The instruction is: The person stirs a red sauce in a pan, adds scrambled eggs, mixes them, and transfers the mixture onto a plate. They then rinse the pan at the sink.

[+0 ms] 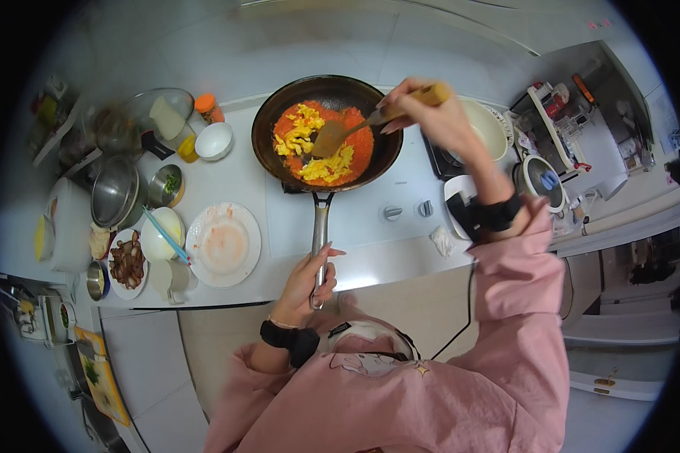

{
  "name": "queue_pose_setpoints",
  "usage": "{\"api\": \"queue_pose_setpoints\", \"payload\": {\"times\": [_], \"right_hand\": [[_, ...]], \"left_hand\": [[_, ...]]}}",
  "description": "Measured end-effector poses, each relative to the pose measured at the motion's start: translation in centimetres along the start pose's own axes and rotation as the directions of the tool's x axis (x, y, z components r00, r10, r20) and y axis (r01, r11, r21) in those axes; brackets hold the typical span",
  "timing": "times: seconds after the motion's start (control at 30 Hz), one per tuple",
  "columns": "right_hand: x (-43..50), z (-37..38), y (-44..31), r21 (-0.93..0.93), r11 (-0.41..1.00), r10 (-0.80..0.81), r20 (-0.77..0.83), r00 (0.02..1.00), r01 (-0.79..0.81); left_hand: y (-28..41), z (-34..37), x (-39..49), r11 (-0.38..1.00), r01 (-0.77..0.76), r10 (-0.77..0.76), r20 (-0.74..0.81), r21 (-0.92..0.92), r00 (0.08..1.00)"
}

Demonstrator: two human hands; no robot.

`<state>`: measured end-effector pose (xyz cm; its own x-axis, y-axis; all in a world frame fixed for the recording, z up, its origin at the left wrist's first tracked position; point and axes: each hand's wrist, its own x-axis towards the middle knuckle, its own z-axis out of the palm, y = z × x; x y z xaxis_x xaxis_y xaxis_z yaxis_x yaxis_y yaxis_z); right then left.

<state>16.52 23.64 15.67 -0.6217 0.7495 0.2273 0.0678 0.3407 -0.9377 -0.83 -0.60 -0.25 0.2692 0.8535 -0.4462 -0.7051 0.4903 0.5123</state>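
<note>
My left hand [309, 281] grips the metal handle [321, 226] of a dark frying pan [266, 141] on the stove. My right hand [430, 116], above the pan's right rim, is closed around the handle of a spatula [331, 139]. The spatula's flat brown blade rests in the food, near the middle of the pan. Yellow scrambled egg [297, 136] lies in two clumps on a red, saucy mash [362, 148] that looks like tomato. The burner below the pan is mostly hidden.
Left of the stove stand a stained white plate [243, 249], a white bowl [214, 141], a plate of brown meat pieces [127, 260], light-blue chopsticks [164, 232] and a handled cup [169, 277]. A cream pot [484, 127] sits on the right burner. Two control knobs [392, 213] face me.
</note>
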Motion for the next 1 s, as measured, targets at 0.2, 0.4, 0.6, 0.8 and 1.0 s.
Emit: {"api": "queue_pose_setpoints", "payload": {"times": [0.2,0.4,0.6,0.8,1.0], "right_hand": [[1.9,-1.3,-3.3,-0.146,0.977,0.184,0.191,0.964,-0.158],[4.8,-0.8,-1.0,-0.113,0.993,-0.022,0.062,0.998,0.029],[7.1,-0.5,-0.4,-0.021,0.988,-0.150,0.126,0.981,0.154],[8.3,1.5,1.9,-0.035,0.999,0.030,-0.007,1.000,-0.030],[6.8,0.8,0.3,-0.007,0.998,0.059,-0.134,0.989,-0.060]], "left_hand": [[-0.1,0.1,0.1,1.000,-0.004,0.004,-0.004,0.006,1.000],[0.1,0.2,0.1,1.000,-0.007,0.007,-0.010,0.016,1.000],[0.0,0.3,0.2,1.000,0.008,-0.008,-0.027,0.018,1.000],[0.0,0.6,0.2,1.000,0.009,-0.008,-0.035,0.013,0.999],[0.0,0.5,0.2,1.000,-0.005,0.005,-0.012,0.028,1.000]]}}
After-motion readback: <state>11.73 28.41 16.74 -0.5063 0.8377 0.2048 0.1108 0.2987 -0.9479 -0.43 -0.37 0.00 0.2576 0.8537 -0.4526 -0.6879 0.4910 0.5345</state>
